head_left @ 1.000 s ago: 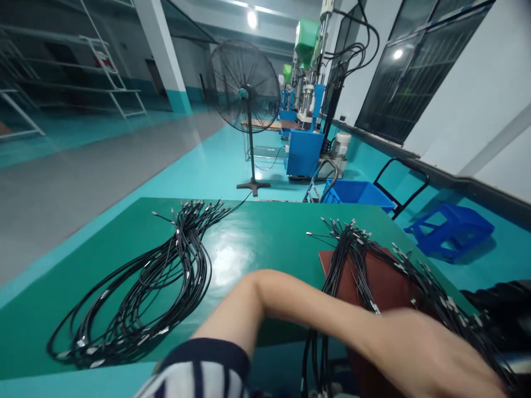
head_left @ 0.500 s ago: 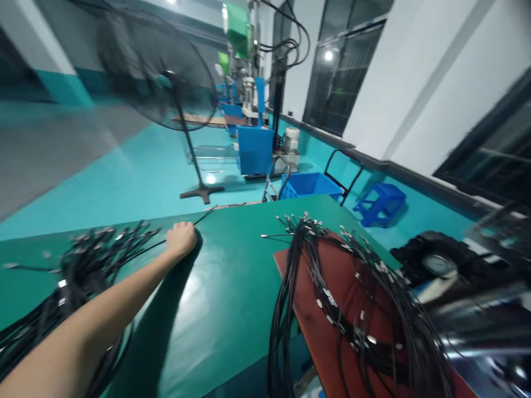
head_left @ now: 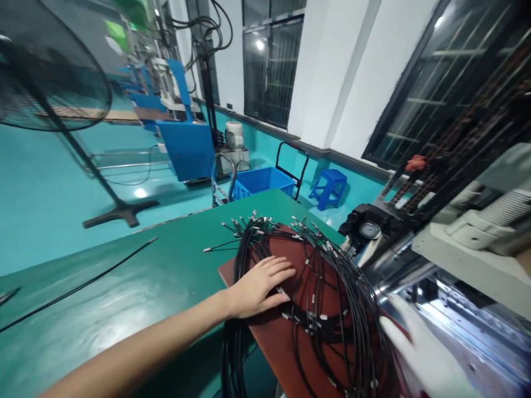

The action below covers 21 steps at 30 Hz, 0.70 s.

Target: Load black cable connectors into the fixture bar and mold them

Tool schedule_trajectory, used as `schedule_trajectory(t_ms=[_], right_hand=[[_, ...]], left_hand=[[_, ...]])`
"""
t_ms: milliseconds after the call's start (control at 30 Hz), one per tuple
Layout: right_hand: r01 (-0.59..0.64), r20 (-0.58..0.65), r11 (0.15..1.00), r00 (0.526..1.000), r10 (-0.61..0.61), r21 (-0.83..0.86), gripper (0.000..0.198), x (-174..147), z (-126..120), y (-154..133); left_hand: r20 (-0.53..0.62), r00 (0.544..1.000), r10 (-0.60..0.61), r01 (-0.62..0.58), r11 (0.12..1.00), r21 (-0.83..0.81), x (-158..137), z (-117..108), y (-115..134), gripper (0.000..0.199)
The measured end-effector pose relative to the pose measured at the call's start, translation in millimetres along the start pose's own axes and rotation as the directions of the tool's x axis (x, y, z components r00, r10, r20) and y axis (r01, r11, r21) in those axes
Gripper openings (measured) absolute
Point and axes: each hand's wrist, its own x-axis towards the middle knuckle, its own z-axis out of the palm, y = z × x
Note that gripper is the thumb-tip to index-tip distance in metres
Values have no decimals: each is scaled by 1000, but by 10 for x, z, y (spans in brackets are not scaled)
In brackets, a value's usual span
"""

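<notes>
The left hand [head_left: 259,286] lies flat, fingers spread, on the bundle of thin black cables [head_left: 315,293] — glossy loops running lengthwise along the brown board [head_left: 269,337], metal tips pointing away. At the board's near right, the white-gloved right hand [head_left: 418,354] — fingers open, blurred.

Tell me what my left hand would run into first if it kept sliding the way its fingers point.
The left hand points right across the brown board; first it would likely meet more strands of the black cable bundle lying there.
</notes>
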Motion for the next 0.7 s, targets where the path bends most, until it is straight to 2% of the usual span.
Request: schedule_trajectory(t_ms=[100,233,467,700], right_hand=[[-46,127,999,991,45,8,70,87,202,-76],[-68,152,998,986,66,6,78,91,289,-328],[-56,250,998,967,52,11,93,18,316,-785],[35,272,999,961,-45,40,85,-54,402,-802]], left_hand=[[78,997,-25,27,1000,-13,-52,76,62,29],[159,984,-75,79,997,-20,-225,101,37,26],[156,982,-111,118,992,-34,-226,156,45,22],[151,981,-123,131,991,-41,-213,160,52,20]])
